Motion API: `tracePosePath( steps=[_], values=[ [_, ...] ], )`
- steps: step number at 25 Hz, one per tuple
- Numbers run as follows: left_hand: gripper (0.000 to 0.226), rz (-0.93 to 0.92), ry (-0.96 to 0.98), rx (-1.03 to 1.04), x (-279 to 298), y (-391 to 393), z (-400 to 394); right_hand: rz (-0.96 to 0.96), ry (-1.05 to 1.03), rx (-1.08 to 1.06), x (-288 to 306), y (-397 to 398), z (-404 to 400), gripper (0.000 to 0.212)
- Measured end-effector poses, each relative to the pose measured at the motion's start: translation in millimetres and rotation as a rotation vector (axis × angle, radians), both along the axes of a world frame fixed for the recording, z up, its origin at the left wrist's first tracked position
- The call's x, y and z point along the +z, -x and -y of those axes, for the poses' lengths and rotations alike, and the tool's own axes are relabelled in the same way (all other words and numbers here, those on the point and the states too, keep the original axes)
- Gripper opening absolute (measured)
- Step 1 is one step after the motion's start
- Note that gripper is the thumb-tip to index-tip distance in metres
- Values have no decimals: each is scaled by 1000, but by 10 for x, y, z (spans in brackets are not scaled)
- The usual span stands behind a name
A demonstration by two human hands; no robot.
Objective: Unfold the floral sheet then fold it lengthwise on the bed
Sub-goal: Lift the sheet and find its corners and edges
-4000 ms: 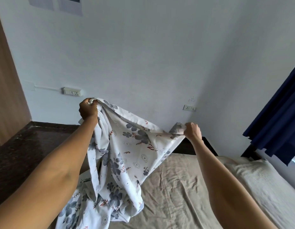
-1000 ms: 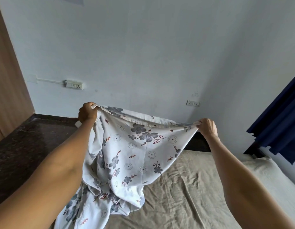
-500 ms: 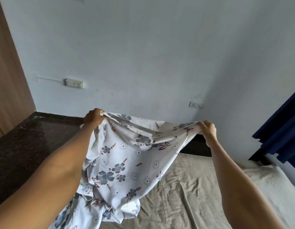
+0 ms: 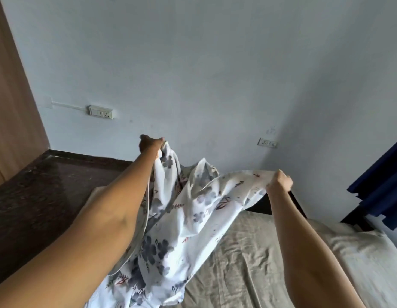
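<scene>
Both arms were stretched forward over the bed [image 4: 270,252]. The left hand [image 4: 149,144] gripped one upper edge of the floral sheet [image 4: 182,230], fingers curled round bunched cloth, raised above the bed's left side. The right hand [image 4: 280,182] was closed in a fist on the opposite edge, lower and further right, near the dark headboard [image 4: 259,206]. The sheet hung slack between the hands, its middle puckered upward in a loose peak; the rest trailed down toward the camera and lay crumpled on the beige bedcover at lower left. The print was blurred. A pale wall [image 4: 215,74] stood behind with two sockets [image 4: 101,112]; a dark blue curtain [image 4: 382,185] hung at right, and dark floor [image 4: 48,185] showed at left.
</scene>
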State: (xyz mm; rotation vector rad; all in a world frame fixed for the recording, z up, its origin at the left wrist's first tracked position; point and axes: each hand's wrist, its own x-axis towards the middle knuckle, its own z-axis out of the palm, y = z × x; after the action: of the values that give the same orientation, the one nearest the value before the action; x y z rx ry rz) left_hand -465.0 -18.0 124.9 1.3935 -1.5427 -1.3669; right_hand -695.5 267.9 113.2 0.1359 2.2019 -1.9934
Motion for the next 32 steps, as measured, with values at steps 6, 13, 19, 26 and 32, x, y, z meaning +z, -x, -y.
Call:
tracePosePath(
  steps=[6, 13, 19, 26, 32],
  values=[
    [38, -134, 213, 407, -146, 46, 113, -13, -138, -243, -383, 17, -73, 34],
    [53, -17, 313, -244, -479, 447, -552, -159, -367, 300, -708, -620, 468, 13],
    [82, -100, 86, -509, -511, 462, -1123, -187, -99, 429, -576, -1180, 947, 28],
    [45, -408, -148, -230, -552, 193, -1299, -206, 16, 453, -575, -1522, 955, 25],
    [22, -408, 5, -421, -350, -192, -1395, -167, 97, 568, -365, -1884, 860, 22]
  ],
)
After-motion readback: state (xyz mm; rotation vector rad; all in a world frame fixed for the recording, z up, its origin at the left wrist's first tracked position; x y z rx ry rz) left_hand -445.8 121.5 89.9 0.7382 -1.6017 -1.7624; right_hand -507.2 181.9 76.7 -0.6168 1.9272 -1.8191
